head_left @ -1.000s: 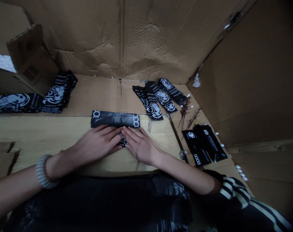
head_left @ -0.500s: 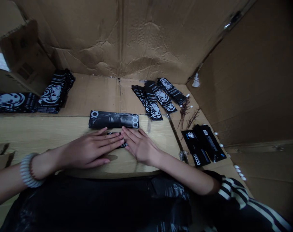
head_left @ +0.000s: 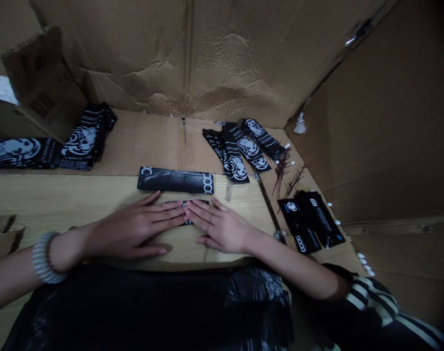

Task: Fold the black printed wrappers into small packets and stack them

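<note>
A small black packet with white print (head_left: 204, 201) lies flat on the table, mostly hidden under my fingers. My left hand (head_left: 139, 226) rests flat on its left part, fingers stretched toward the right. From the other side my right hand (head_left: 220, 224) lays its straight fingers on the packet, and the fingertips of both hands meet at its middle. Just beyond them lies a longer black wrapper (head_left: 174, 180) with white lettering at its ends, untouched by my palms.
Black printed packets form a stack (head_left: 85, 139) at the back left beside a cardboard box (head_left: 46, 97). More packets (head_left: 236, 156) fan out at the back right, near brown twigs (head_left: 282, 168) and two flat black packages (head_left: 298, 226). Cardboard walls (head_left: 214, 58) enclose the table; black plastic (head_left: 152, 307) lies in front.
My right hand has slid slightly to the right over the small packet, so more of the packet's right end shows. My left hand stays almost where it was.
</note>
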